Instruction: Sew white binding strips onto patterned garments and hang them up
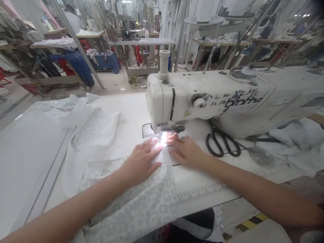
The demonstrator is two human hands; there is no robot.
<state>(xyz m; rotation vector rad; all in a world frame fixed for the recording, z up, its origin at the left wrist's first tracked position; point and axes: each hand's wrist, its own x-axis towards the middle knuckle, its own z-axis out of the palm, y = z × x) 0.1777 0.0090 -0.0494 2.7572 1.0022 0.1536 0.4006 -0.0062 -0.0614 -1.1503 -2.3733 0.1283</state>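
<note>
A white sewing machine [162, 98] stands on the white table, its lamp glowing brightly at the needle. Pale fabric with a grey spotted print [152, 206] runs from the needle area down over the table's front edge. My left hand [143, 162] lies flat on this fabric just left of the needle, fingers spread. To the right of the needle, my right hand [186, 150] rests with its fingers reaching toward the presser foot; glare hides its fingertips and whatever lies under them.
Black-handled scissors [222, 143] lie under the machine arm. More printed fabric [93, 131] is on the table's left, and a crumpled pile [301, 145] on the right. A ruler strip [202, 192] runs along the front edge. Other sewing stations stand behind.
</note>
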